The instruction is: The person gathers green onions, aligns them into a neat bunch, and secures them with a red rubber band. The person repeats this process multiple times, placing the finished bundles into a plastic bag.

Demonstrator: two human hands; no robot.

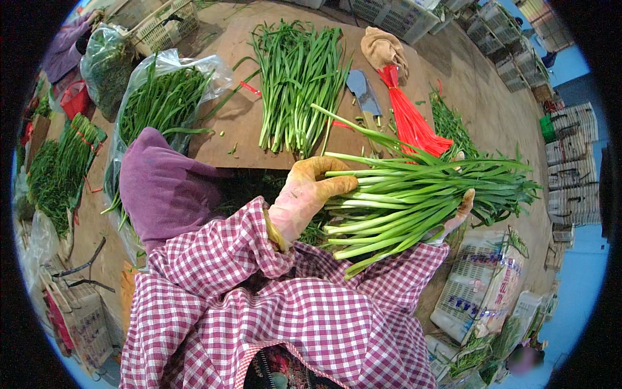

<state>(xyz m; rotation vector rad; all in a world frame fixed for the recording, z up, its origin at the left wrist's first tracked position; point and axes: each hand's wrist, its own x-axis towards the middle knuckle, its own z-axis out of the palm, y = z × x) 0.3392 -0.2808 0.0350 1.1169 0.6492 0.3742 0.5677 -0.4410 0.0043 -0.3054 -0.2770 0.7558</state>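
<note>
A bunch of garlic chives point(398, 194) lies across the front of my body, white-green stem ends to the left, leaves to the right. My left hand point(316, 192), in a stained glove, touches the stem ends with thumb and forefinger. My right hand point(459, 214) is mostly hidden behind the bunch and supports it from below, fingertips showing. Beyond, a pile of chives point(301, 92) rests on a brown board point(228, 141). To its right lie a broad-bladed knife point(365, 95) and red plastic ties point(413, 116) with a tan cloth point(384, 48) around one end.
A plastic bag of chives point(160, 102) stands at the left, beside my purple-covered knee point(170, 194). Tied bundles point(77, 146) lie farther left. Crates point(388, 17) stand at the back, others point(573, 165) at the right. Another person point(65, 48) is at the upper left.
</note>
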